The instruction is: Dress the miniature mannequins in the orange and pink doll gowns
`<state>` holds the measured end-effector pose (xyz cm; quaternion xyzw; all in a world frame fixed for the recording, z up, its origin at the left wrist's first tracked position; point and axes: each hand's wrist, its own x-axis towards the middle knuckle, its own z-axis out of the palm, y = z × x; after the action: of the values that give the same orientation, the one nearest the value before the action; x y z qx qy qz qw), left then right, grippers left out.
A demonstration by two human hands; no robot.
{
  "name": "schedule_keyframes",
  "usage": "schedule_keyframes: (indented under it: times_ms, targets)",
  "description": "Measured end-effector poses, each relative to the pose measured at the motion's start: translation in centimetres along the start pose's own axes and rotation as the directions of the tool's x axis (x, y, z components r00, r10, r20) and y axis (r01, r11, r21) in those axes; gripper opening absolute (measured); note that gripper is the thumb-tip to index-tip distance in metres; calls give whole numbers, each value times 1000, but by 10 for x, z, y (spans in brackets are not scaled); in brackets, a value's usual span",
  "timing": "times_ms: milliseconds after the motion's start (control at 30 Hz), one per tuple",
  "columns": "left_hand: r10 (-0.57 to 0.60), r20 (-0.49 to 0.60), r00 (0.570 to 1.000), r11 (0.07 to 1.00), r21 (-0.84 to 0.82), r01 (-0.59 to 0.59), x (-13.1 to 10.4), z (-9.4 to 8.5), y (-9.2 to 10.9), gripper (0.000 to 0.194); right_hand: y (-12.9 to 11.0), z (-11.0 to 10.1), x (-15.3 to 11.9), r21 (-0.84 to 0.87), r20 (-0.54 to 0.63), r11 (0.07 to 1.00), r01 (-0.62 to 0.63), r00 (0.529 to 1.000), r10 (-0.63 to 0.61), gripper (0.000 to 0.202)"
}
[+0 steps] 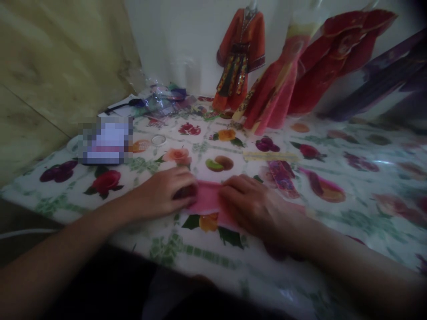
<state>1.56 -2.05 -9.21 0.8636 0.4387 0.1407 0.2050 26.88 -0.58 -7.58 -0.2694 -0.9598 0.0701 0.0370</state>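
Observation:
A small piece of pink fabric (207,198) lies on the table between my hands. My left hand (176,190) pinches its left end, thumb and fingers curled together. On the other side my right hand (247,202) presses down with bent fingers and grips the cloth; part of the fabric is hidden beneath it. A patterned red and purple fabric piece (282,175) rests just beyond my right hand. Beside it is another piece with a bright pink edge (308,175). A yellow strip, perhaps a ruler (271,156), lies farther back.
Several doll-sized outfits stand along the back, among them an orange robe (248,38) and a pink dress (278,89). A blurred-out phone-like object (106,142) and a ring-shaped item (158,140) are at left. Plastic bags (163,100) lie behind them on the fruit-print tablecloth (213,253).

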Motion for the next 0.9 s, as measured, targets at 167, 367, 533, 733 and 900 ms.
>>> schedule_keyframes:
  times_ms: [167,367,533,733,900]
  targets:
    - [9,-70,998,1000,-17,-10,-1,-4,-3,16,3,2,-1,-49,-52,998,-51,998,48,19]
    - [57,-29,998,998,-1,-57,-1,-10,-2,16,-3,2,0,81,-47,996,23,999,-19,14]
    - [56,6,998,998,10,-56,-2,-2,-7,18,-2,4,3,30,54,999,38,998,-40,17]
    - [39,-6,999,999,-22,-40,-2,0,-8,20,-1,1,0,-31,-11,999,34,999,-34,21]
    - [1,-2,1000,999,-51,-2,-3,0,-7,26,3,10,-1,-72,-63,997,33,997,-38,23]
